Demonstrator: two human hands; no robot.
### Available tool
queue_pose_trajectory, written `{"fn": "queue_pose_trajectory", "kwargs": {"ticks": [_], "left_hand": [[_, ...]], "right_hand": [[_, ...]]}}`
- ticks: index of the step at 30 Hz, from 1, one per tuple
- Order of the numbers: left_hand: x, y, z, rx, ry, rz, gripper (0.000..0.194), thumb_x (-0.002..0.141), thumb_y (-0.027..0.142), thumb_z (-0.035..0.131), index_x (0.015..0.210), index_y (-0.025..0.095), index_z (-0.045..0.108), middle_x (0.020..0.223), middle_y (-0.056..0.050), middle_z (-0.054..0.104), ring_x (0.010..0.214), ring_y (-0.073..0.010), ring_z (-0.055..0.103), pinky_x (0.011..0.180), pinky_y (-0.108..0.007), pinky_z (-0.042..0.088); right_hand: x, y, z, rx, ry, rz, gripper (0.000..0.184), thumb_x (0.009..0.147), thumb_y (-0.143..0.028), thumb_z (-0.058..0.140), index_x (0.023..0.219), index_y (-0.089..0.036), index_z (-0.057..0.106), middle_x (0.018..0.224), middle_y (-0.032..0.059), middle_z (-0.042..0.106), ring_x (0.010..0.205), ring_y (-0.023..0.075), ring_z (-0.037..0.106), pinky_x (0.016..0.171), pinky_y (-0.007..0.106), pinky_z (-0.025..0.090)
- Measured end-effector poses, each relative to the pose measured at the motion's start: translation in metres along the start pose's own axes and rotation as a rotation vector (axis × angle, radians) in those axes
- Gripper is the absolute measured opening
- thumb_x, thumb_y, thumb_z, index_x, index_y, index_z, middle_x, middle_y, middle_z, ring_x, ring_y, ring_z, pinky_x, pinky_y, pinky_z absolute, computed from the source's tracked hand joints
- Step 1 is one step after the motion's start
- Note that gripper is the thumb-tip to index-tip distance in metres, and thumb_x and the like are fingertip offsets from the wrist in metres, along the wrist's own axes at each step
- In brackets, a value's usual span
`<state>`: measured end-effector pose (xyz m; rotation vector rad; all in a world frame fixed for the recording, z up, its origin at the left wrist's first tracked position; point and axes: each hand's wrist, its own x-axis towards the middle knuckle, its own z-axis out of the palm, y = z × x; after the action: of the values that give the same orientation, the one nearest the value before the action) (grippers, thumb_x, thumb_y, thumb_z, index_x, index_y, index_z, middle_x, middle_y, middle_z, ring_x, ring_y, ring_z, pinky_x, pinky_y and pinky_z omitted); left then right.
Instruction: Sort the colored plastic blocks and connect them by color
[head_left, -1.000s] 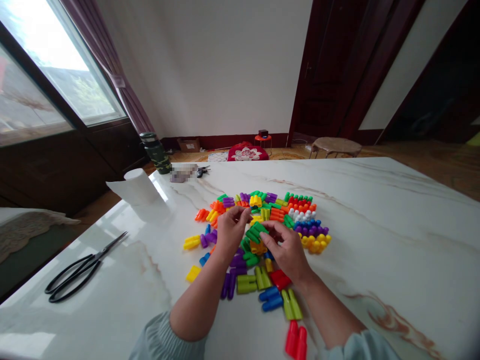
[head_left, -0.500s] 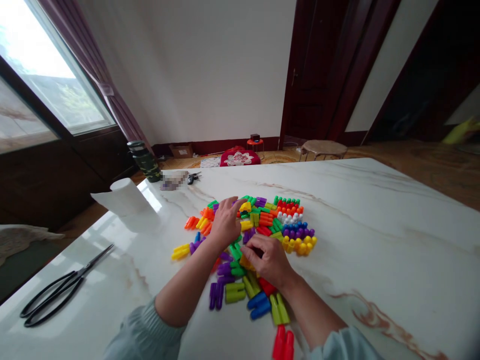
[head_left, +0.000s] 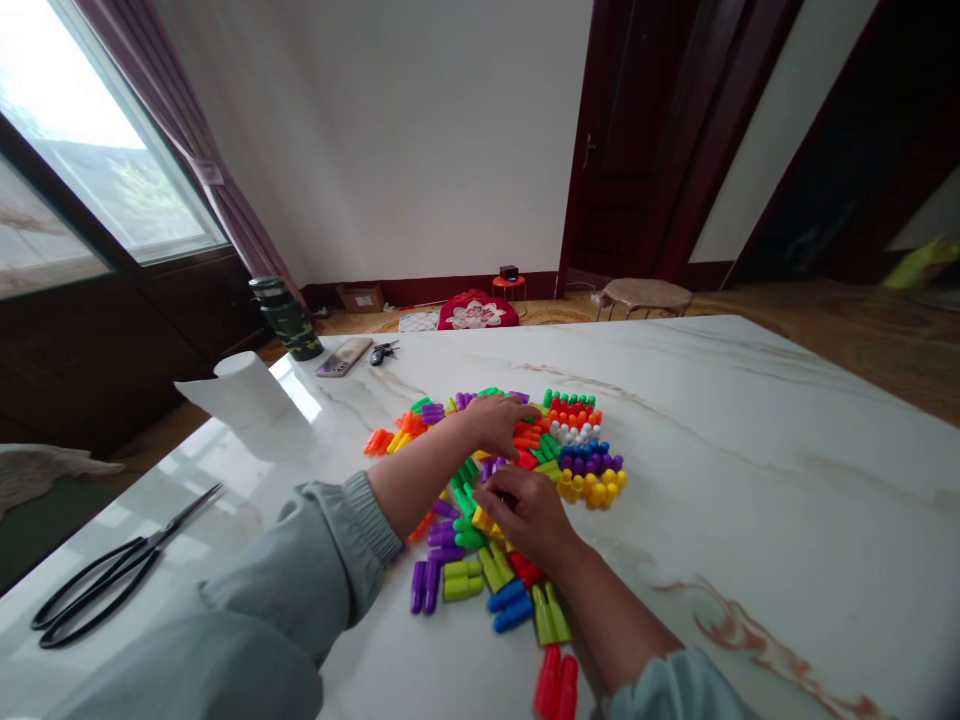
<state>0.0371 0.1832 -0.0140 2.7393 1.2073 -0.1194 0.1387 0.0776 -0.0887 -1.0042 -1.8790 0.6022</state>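
Note:
My left hand (head_left: 496, 424) reaches over the far side of a pile of colourful plastic building blocks (head_left: 460, 580), thumb and forefinger apart. Its fingertips are by orange blocks (head_left: 529, 437), and nothing shows between them. Closer to me, my right hand (head_left: 529, 512) is closed with curled fingers, above yellow blocks (head_left: 486, 522); whatever its fingers hold is hidden. To the right, blocks are joined in coloured rows: red (head_left: 576, 408), white (head_left: 576, 434), purple (head_left: 594, 464) and yellow (head_left: 601, 490). Blue blocks (head_left: 513, 606) and red blocks (head_left: 556, 684) lie loose nearer me.
Black-handled scissors (head_left: 124, 572) lie at the left of the marble-patterned table (head_left: 750, 480). A paper roll (head_left: 251, 385), a camouflage flask (head_left: 289, 322), a phone (head_left: 345, 357) and keys (head_left: 382, 352) sit along the far left edge. A stool (head_left: 645, 295) stands beyond.
My left hand has moved right across the pile, its forearm now covering blocks on the left. The yellow block by its fingers is out of sight. My right hand has barely moved.

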Motion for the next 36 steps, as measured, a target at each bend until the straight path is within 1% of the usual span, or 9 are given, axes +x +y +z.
{"fn": "queue_pose_trajectory", "kwargs": {"ticks": [5,10,17,20,22,24,26,31,36], "left_hand": [[0.0,-0.007,0.006,-0.039,0.004,-0.004,0.069,0.061,0.021,0.068,0.128,0.035,0.06,0.135,-0.006,0.058,0.112,-0.0338,0.059,0.088,-0.042,0.049],[-0.003,-0.013,0.014,-0.007,0.109,-0.03,0.061,0.065,0.022,0.064,0.125,0.033,0.062,0.118,-0.007,0.065,0.1,-0.0313,0.064,0.079,-0.038,0.051],[-0.044,-0.02,0.014,0.023,0.148,-0.048,0.049,0.066,0.021,0.06,0.114,0.029,0.068,0.11,-0.004,0.069,0.096,-0.0261,0.066,0.073,-0.031,0.051],[-0.053,-0.022,0.011,-0.023,0.156,-0.078,0.029,0.072,0.025,0.059,0.096,0.027,0.075,0.102,-0.003,0.072,0.095,-0.0236,0.066,0.079,-0.029,0.05],[-0.049,-0.02,0.013,-0.074,0.214,-0.108,0.027,0.076,0.025,0.058,0.096,0.025,0.075,0.103,-0.004,0.072,0.096,-0.0241,0.066,0.084,-0.03,0.05],[-0.039,-0.017,0.02,-0.125,0.277,-0.124,0.038,0.076,0.021,0.058,0.111,0.025,0.071,0.112,-0.006,0.071,0.102,-0.0263,0.065,0.089,-0.033,0.049],[-0.027,-0.013,0.029,-0.163,0.282,-0.13,0.048,0.076,0.017,0.057,0.123,0.024,0.066,0.115,-0.008,0.07,0.106,-0.0275,0.063,0.092,-0.036,0.049],[-0.011,-0.009,0.044,-0.258,0.241,-0.191,0.04,0.081,0.015,0.051,0.115,0.022,0.071,0.111,-0.009,0.072,0.101,-0.0256,0.066,0.09,-0.035,0.05],[-0.012,-0.01,0.048,-0.318,0.26,-0.131,0.042,0.076,0.02,0.062,0.116,0.025,0.07,0.106,-0.006,0.072,0.098,-0.0237,0.065,0.086,-0.031,0.05]], "right_hand": [[0.001,0.0,0.0,0.007,-0.008,0.007,0.022,0.088,-0.031,0.06,0.069,-0.021,0.063,0.068,-0.0004,0.065,0.063,0.013,0.057,0.059,0.025,0.039],[0.002,0.002,0.0,0.004,-0.01,0.016,0.023,0.088,-0.032,0.059,0.069,-0.02,0.064,0.067,-0.0002,0.065,0.061,0.0128,0.056,0.059,0.025,0.039],[0.001,0.001,0.0,0.002,-0.013,0.03,0.027,0.089,-0.035,0.06,0.067,-0.02,0.062,0.066,-0.0005,0.063,0.061,0.0125,0.056,0.058,0.024,0.037],[0.0,0.0,0.0,0.016,0.011,0.007,0.029,0.089,-0.034,0.06,0.064,-0.02,0.061,0.063,-0.0011,0.061,0.06,0.0119,0.055,0.058,0.024,0.037],[0.0,0.0,-0.001,0.027,0.034,0.001,0.029,0.089,-0.035,0.06,0.065,-0.02,0.062,0.063,-0.0011,0.06,0.06,0.0121,0.055,0.059,0.025,0.038],[0.0,0.0,-0.001,0.032,0.047,0.006,0.028,0.089,-0.035,0.06,0.066,-0.02,0.062,0.063,-0.0011,0.061,0.06,0.0123,0.055,0.06,0.025,0.039],[0.0,0.001,-0.001,0.028,0.048,0.009,0.027,0.089,-0.034,0.061,0.065,-0.02,0.062,0.063,-0.0011,0.06,0.061,0.0124,0.055,0.06,0.025,0.039],[0.001,-0.001,-0.001,0.008,0.039,0.004,0.03,0.09,-0.034,0.058,0.064,-0.02,0.06,0.063,-0.0003,0.059,0.061,0.0129,0.055,0.06,0.025,0.039],[0.002,-0.001,-0.002,0.003,0.02,0.009,0.03,0.091,-0.035,0.056,0.065,-0.02,0.06,0.064,0.0004,0.06,0.062,0.0133,0.056,0.062,0.025,0.04]]}}
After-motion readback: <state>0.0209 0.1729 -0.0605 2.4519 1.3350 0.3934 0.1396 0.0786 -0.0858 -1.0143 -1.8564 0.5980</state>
